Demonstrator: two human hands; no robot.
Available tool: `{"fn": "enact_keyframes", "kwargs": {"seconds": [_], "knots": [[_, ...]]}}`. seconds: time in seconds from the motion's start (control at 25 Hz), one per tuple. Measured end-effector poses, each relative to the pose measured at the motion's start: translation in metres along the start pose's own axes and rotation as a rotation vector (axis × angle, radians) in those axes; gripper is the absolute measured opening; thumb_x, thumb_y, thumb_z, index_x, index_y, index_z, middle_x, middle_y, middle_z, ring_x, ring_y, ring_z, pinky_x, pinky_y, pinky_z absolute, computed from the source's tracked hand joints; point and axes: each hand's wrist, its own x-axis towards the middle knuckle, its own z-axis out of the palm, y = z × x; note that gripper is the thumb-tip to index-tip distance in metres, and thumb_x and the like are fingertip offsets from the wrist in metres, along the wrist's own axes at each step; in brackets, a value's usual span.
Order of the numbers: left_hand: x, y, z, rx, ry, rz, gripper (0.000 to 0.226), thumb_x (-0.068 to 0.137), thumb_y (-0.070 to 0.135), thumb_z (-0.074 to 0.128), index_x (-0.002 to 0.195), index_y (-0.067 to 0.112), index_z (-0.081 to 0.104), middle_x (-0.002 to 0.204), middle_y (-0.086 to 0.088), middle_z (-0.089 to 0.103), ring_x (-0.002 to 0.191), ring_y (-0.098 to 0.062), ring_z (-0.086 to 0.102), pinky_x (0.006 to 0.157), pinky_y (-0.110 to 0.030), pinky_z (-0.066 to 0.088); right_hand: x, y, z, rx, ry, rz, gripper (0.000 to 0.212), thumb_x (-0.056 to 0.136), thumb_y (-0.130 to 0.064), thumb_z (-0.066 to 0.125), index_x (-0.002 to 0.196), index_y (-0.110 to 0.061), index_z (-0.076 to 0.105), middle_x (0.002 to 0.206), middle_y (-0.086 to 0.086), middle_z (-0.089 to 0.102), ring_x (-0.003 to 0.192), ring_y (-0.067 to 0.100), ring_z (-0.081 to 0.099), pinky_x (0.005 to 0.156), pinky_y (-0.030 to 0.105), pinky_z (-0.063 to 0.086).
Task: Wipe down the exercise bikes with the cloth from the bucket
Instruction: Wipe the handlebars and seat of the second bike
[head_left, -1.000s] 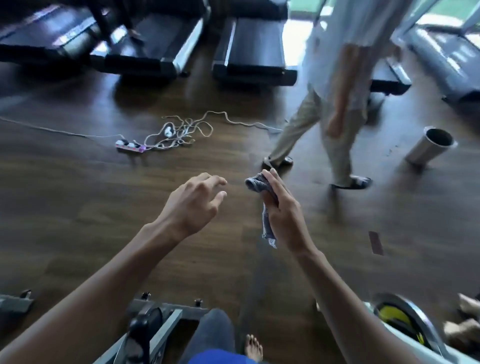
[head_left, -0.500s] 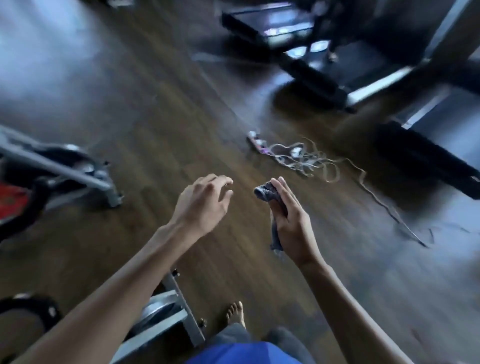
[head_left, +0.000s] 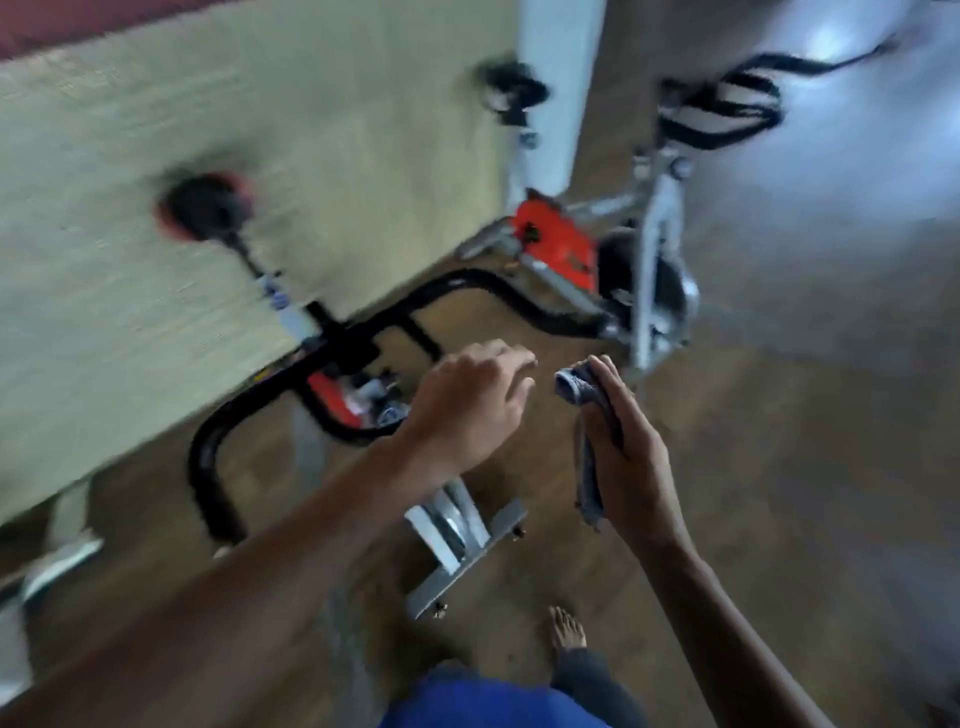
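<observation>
My right hand (head_left: 631, 457) grips a grey-blue cloth (head_left: 586, 452) that hangs down from its fingers at mid-frame. Just left of it my left hand (head_left: 470, 405) hovers with fingers loosely bent, holding nothing. Below and left of both hands curves the black handlebar (head_left: 291, 384) of the nearest exercise bike, with its black-and-red saddle (head_left: 205, 210) farther left. A second bike with an orange body (head_left: 553, 244) and grey frame stands beyond, against the wall. No bucket is in view. The picture is blurred by motion.
A pale green wall (head_left: 208, 130) fills the upper left, with a white column (head_left: 561, 78) at its end. Dark wooden floor (head_left: 779, 415) spreads to the right. The near bike's grey foot bar (head_left: 467, 551) lies by my bare foot (head_left: 566, 629).
The view has swung left, away from the treadmills and floor cables onto the two bikes by the wall. Both hands keep their pose, the cloth still in my right hand.
</observation>
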Motion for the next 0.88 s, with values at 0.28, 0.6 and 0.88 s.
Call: {"fn": "enact_keyframes", "kwargs": {"seconds": [0.28, 0.6, 0.88], "knots": [[-0.128, -0.010, -0.038, 0.166, 0.404, -0.641, 0.025, 0.094, 0.022, 0.055, 0.114, 0.016, 0.069, 0.108, -0.003, 0.071, 0.099, -0.025, 0.066, 0.089, -0.043, 0.052, -0.005, -0.027, 0.067, 0.064, -0.752, -0.259, 0.047, 0.104, -0.013, 0.047, 0.147, -0.032, 0.040, 0.137, -0.029, 0.046, 0.113, -0.029, 0.045, 0.090, -0.004, 0.032], [-0.221, -0.017, 0.009, 0.034, 0.926, -1.097, 0.030, 0.103, 0.016, 0.048, 0.130, 0.013, 0.059, 0.123, 0.001, 0.063, 0.111, -0.008, 0.058, 0.091, -0.007, 0.038, -0.060, -0.014, 0.163, 0.129, -1.104, -0.358, 0.047, 0.106, -0.015, 0.041, 0.149, -0.032, 0.035, 0.156, -0.009, 0.039, 0.136, -0.017, 0.031, 0.107, 0.002, 0.025], [-0.205, -0.023, 0.048, -0.165, 1.248, -1.133, 0.034, 0.103, 0.019, 0.047, 0.136, 0.020, 0.057, 0.126, 0.007, 0.067, 0.110, -0.004, 0.064, 0.094, -0.023, 0.050, -0.078, 0.026, 0.194, 0.355, -1.193, -0.496, 0.053, 0.104, 0.001, 0.036, 0.151, -0.023, 0.029, 0.163, -0.003, 0.022, 0.153, 0.012, 0.016, 0.123, 0.037, 0.020]]}}
